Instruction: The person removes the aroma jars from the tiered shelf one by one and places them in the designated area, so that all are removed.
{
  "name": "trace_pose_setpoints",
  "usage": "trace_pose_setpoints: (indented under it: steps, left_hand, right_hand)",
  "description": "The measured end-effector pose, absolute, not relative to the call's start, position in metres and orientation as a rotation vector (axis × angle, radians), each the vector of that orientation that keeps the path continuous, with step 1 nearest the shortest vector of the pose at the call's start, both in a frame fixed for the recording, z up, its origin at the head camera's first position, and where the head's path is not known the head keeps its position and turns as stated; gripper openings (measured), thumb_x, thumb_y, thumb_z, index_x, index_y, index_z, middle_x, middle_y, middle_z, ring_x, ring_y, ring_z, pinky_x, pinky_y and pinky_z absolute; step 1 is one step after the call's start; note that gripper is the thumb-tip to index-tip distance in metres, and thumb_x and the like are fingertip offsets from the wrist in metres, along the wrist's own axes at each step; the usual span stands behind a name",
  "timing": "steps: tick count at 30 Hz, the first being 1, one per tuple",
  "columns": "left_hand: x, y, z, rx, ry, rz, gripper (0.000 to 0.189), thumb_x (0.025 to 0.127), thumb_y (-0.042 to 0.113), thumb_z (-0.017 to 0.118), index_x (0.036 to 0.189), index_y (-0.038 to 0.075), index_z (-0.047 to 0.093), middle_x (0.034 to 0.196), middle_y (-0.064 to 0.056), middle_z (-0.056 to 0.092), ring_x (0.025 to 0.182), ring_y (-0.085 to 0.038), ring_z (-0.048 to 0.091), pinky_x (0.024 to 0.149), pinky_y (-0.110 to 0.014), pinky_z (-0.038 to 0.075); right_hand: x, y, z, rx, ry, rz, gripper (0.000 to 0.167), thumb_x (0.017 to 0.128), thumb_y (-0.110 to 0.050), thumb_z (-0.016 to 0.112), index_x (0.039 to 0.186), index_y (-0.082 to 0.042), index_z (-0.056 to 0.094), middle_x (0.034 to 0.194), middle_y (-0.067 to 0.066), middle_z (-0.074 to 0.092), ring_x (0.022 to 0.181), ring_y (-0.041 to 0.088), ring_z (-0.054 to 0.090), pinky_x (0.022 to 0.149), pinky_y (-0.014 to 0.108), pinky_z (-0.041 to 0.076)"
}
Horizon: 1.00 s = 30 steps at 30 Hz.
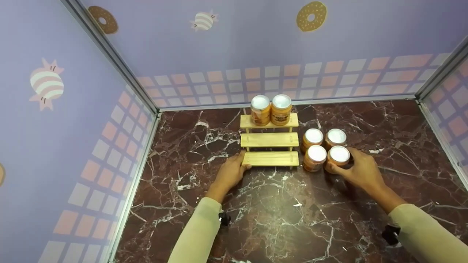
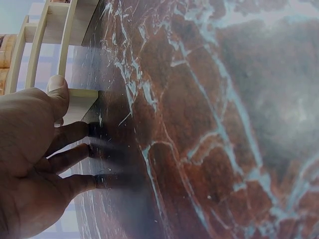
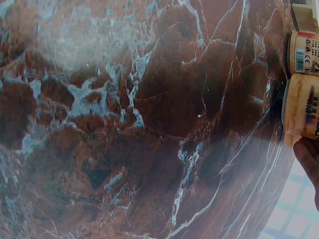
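A small three-step wooden display rack (image 1: pixel 270 140) stands on the marbled surface. My left hand (image 1: pixel 231 170) holds the left end of its lowest step, the thumb (image 2: pixel 58 94) along the front edge and the other fingers spread beside it. Two orange jars with white lids, a left one (image 1: pixel 260 110) and a right one (image 1: pixel 281 110), stand side by side on the top step. To the right of the rack, several similar jars (image 1: pixel 313 159) stand close together. My right hand (image 1: pixel 362 168) grips the front right jar (image 1: pixel 338 156) between thumb and fingers; in the right wrist view that jar (image 3: pixel 301 107) appears upright, partly cut off.
The dark red marbled tabletop (image 1: pixel 278 212) spreads around the rack and jars. A patterned back wall (image 1: pixel 237 44) rises behind them. Side walls close in the left (image 1: pixel 84 146) and right (image 1: pixel 446 109).
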<state>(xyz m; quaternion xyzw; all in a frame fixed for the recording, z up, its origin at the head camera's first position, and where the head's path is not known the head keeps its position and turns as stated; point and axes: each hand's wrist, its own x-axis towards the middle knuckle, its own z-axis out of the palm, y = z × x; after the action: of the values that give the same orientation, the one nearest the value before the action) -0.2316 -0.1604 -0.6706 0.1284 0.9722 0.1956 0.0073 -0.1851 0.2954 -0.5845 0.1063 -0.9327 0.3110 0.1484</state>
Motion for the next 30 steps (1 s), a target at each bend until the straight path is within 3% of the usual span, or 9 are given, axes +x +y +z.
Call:
trace_pose_setpoints:
  steps: [20,30]
  left_hand:
    - [-0.2307,-0.1601,-0.6705,0.402,3.019,0.617,0.076,0.110,0.056,0.059,0.171,0.017,0.042,0.159,-0.028,0.060,0.148,-0.044,0.061,0.123,-0.060,0.051]
    - [-0.2315,-0.1605,-0.6692,0.389,3.010,0.588,0.078,0.110,0.059,0.057,0.173,0.016,0.040,0.162,-0.025,0.058,0.150,-0.042,0.059,0.123,-0.059,0.051]
  right_hand:
    - [-0.1867,0.2944,-0.5885,0.288,-2.696,0.880,0.065,0.085,-0.026,0.097,0.130,0.012,0.068,0.117,0.039,0.075,0.102,0.060,0.074,0.088,0.074,0.059]
    - [-0.1868,0.2914,-0.5879,0.301,-2.687,0.896,0.064,0.086,-0.024,0.097,0.128,0.014,0.068,0.113,0.039,0.076,0.098,0.058,0.076,0.083,0.071,0.061]
